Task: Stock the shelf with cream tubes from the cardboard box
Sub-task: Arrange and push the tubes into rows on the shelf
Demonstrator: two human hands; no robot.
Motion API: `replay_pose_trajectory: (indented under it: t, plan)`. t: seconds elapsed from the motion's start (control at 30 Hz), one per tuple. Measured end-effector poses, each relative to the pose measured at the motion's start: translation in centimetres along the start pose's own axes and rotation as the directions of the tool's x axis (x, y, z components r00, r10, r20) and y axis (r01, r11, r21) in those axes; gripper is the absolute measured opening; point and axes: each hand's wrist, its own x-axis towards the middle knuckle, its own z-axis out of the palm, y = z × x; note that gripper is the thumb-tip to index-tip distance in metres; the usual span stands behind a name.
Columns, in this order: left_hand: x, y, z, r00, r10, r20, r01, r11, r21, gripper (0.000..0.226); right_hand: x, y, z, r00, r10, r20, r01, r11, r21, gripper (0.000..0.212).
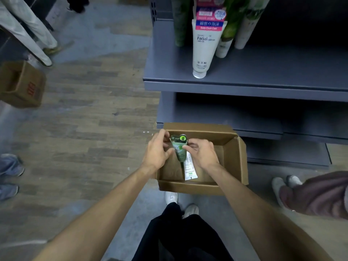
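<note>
An open cardboard box [231, 147] sits on the floor in front of the grey shelf unit. Over it, my left hand [157, 151] and my right hand [202, 152] both grip a green cream tube [179, 149], one on each side of its upper end. A white tube [190, 168] lies in the box just beneath it. On the grey shelf [244, 72] a white facial cleanser tube [205, 46] stands on its cap near the front edge. Several green and white tubes [226, 34] stand behind it.
A second cardboard box [22, 85] lies on the floor at the far left. Other people's legs and shoes appear at the upper left [32, 32], lower left [11, 166] and right [310, 193]. My own shoes [180, 202] stand just behind the box. A lower shelf [263, 113] is in shadow.
</note>
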Motion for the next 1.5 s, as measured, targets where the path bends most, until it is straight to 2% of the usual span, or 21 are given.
replay_pose_trajectory:
  t: [0.2,0.33,0.43,0.57,0.73,0.97,1.1,1.3,1.5]
  plan:
    - [1.6,2.2,-1.6,0.998,0.040,0.049,-0.029,0.978,-0.206,0.026,-0.5,-3.5,-3.3,0.994,-0.102,-0.027,0.103,0.993,0.056,0.020]
    - [2.4,4.6,-3.6,0.990,0.136,0.024,-0.129,0.971,-0.202,0.019,-0.4,-5.7,-4.8,0.986,-0.132,-0.103,0.143,0.984,0.109,0.027]
    - [2.8,6.8,-5.8,0.980,0.198,-0.002,-0.194,0.957,-0.215,0.019,-0.3,-7.1,-5.7,0.983,-0.149,-0.107,0.161,0.981,0.108,0.038]
    - [3.5,9.4,-9.0,0.963,0.265,-0.056,-0.271,0.942,-0.198,0.026,-0.4,-8.9,-6.2,0.971,-0.177,-0.162,0.181,0.983,0.010,0.032]
    - [3.2,12.1,-12.4,0.942,0.314,-0.119,-0.332,0.925,-0.185,0.012,0.3,-12.2,-6.1,0.942,-0.239,-0.234,0.236,0.971,-0.041,0.024]
    - [4.6,13.2,-14.7,0.928,0.306,-0.215,-0.345,0.921,-0.180,0.022,1.5,-16.0,-5.6,0.900,-0.268,-0.344,0.280,0.960,-0.014,0.018]
    - [6.4,13.3,-15.2,0.926,0.293,-0.238,-0.344,0.915,-0.213,0.025,3.1,-17.4,-5.5,0.895,-0.248,-0.370,0.268,0.963,0.002,0.018]
    - [10.0,13.8,-15.6,0.914,0.301,-0.272,-0.353,0.920,-0.168,0.022,6.0,-19.5,-5.0,0.899,-0.183,-0.398,0.191,0.981,-0.018,0.017]
    - [13.9,13.2,-15.7,0.926,0.300,-0.229,-0.338,0.929,-0.150,0.023,9.2,-20.5,-3.2,0.884,-0.064,-0.463,0.075,0.997,0.005,0.019]
